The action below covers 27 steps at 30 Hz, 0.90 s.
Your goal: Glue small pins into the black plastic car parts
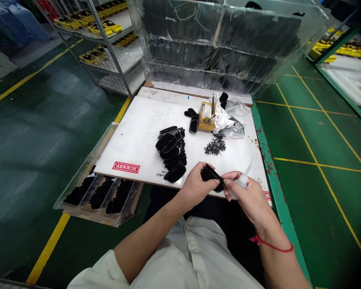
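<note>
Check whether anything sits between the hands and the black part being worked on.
Nothing visible does. The left hand already grips the black part above the table edge, and the right hand, holding a small clear bottle, meets it directly.

A white board (138,132) carries stacked black parts (172,152), loose screws (215,145) and a yellow box (206,117).

A dark green painted floor (33,132) crossed by yellow lines (319,164) surrounds a white worktop (144,120) with a chipped green edge (269,160). To the left stands a wire shelving rack (108,44), and stacked clear plastic trays (222,44) rise behind the worktop. A green-framed bench (337,52) sits at the far right under even, soft lighting.
</note>
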### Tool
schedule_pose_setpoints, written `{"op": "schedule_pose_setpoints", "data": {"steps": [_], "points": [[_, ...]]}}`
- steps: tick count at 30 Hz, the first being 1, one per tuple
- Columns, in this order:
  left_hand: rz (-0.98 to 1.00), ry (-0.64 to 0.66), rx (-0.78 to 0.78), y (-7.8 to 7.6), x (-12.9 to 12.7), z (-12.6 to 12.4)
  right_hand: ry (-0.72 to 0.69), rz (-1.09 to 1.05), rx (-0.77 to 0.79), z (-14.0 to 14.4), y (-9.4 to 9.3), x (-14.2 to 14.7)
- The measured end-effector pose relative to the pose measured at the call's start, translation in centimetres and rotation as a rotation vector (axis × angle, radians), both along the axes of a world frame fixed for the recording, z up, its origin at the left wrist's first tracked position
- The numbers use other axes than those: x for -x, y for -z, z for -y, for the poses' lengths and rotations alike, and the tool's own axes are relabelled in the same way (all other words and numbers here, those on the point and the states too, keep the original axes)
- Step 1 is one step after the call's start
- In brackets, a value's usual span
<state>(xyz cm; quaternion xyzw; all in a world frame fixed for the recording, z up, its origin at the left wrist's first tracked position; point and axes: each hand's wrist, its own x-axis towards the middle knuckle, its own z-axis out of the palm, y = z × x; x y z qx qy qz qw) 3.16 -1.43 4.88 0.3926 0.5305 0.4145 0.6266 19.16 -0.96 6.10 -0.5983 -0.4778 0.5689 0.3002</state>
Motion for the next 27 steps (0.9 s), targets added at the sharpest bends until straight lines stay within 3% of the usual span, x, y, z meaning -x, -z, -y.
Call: {"op": "schedule_pose_setpoints", "data": {"steps": [6,15,21,27], "points": [[0.059,0.016,-0.021,0.6,-0.1,-0.1,-0.043,0.245,-0.102,0.0,-0.4,0.3],[0.084,0.007,-0.009,1.7,-0.7,-0.4,-0.051,0.427,-0.280,0.2,-0.2,0.2],[0.022,-0.009,0.008,1.2,-1.3,-0.9,-0.121,0.579,-0.513,0.3,-0.2,0.2],[0.081,-0.021,0.016,1.1,-2.0,-1.2,-0.212,0.764,-0.749,0.8,0.2,-0.2]]}}
